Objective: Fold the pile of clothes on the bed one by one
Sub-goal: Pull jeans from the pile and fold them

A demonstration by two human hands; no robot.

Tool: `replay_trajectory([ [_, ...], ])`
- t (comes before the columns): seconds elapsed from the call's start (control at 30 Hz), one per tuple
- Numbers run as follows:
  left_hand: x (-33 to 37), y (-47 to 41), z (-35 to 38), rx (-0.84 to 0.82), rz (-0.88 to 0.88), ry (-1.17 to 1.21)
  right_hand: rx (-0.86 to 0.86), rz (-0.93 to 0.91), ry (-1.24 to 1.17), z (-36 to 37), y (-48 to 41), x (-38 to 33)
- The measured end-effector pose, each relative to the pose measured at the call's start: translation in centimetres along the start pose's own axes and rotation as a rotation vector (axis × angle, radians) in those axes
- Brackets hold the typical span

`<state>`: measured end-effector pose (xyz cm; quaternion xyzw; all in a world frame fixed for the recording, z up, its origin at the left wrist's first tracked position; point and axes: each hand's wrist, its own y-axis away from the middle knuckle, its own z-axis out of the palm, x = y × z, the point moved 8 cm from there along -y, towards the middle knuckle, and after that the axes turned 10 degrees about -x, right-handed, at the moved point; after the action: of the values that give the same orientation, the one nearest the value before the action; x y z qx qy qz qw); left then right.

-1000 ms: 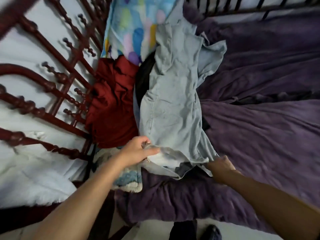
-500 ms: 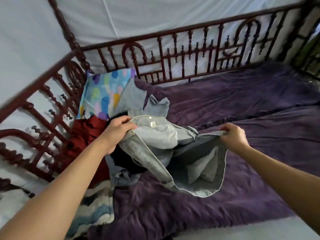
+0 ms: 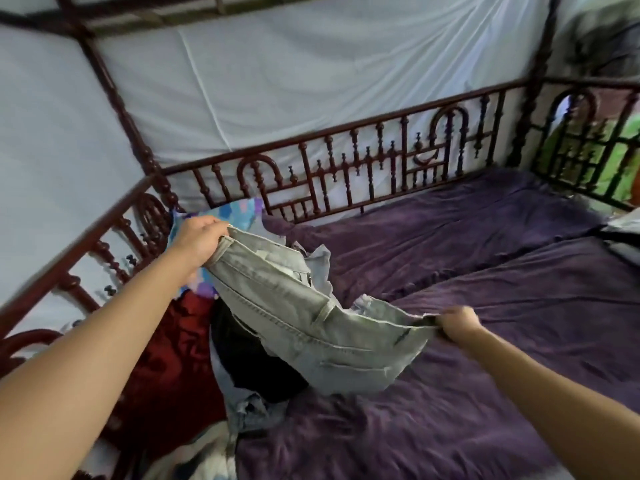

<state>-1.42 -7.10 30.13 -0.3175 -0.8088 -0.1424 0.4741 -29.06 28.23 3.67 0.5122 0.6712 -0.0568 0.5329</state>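
Since the earlier frame we have lifted the jeans (image 3: 311,327) higher and pulled the waistband wider, and our left hand (image 3: 198,242) has risen toward the far left corner of the bed (image 3: 502,306). We hold the waistband by its two ends, in our judgement so that the legs hang free and the garment opens flat before folding. Both hands are clenched on the denim. The left hand grasps one end from above, knuckles up, and the right hand (image 3: 459,325) grasps the other end lower, over the purple cover. Both arms are stretched forward, the left one higher. The jeans hang in the air above the pile (image 3: 180,341) of red and black clothes, which lies along the left edge of the bed. Whether the legs touch the pile we cannot tell.
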Motion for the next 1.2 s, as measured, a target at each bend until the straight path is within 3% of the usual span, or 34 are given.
replay_trajectory([
  [0.07, -1.2, -0.8, -2.6, 0.017, -0.007, -0.174, 0.147, -0.117, 0.036, -4.9, 1.1, -6.8],
  [0.2, 0.0, -2.0, -6.6, 0.073, 0.014, -0.377, 0.239, -0.239, -0.382, -11.4, 4.0, -16.7],
  [0.27, 2.5, -2.4, -8.2, 0.144, 0.060, -0.330, 0.262, -0.299, -0.545, -13.0, 5.9, -21.2],
  [0.33, 5.3, -2.9, -9.9, 0.215, 0.085, -0.108, 0.325, -0.387, -0.611, -14.7, 8.3, -25.4],
  [0.4, 7.8, -3.8, -11.2, 0.225, 0.094, 0.136, 0.429, -0.484, -0.478, -16.8, 10.6, -29.5],
  [0.5, 12.2, -4.5, -12.7, 0.177, 0.172, 0.273, 0.590, -0.546, -0.105, -19.9, 14.6, -34.9],
  [0.57, 15.5, -4.8, -12.8, -0.002, 0.273, 0.366, 0.665, -0.608, 0.085, -21.2, 17.7, -37.9],
  [0.63, 17.9, -4.5, -12.3, -0.258, 0.361, 0.363, 0.615, -0.684, 0.175, -21.4, 19.9, -39.9],
  [0.7, 17.7, -4.9, -12.3, -0.370, 0.397, 0.310, 0.464, -0.788, 0.165, -20.5, 21.8, -40.2],
  [0.77, 14.8, -6.0, -12.1, -0.315, 0.321, 0.294, 0.272, -0.881, 0.168, -18.8, 22.9, -39.4],
  [0.83, 11.6, -6.5, -11.3, -0.150, 0.243, 0.231, 0.106, -0.905, 0.260, -16.7, 22.3, -38.0],
  [0.93, 8.9, -6.5, -9.0, 0.020, 0.182, 0.088, -0.005, -0.802, 0.555, -12.9, 20.0, -35.2],
  [1.03, 8.3, -6.7, -7.6, -0.001, 0.195, 0.077, 0.122, -0.688, 0.792, -12.2, 17.4, -33.1],
  [1.1, 9.0, -6.6, -7.5, -0.124, 0.217, 0.158, 0.236, -0.690, 0.671, -14.7, 17.4, -33.3],
  [1.2, 12.7, -5.9, -9.5, -0.259, 0.284, 0.314, 0.255, -0.745, 0.323, -19.7, 19.5, -35.3],
])
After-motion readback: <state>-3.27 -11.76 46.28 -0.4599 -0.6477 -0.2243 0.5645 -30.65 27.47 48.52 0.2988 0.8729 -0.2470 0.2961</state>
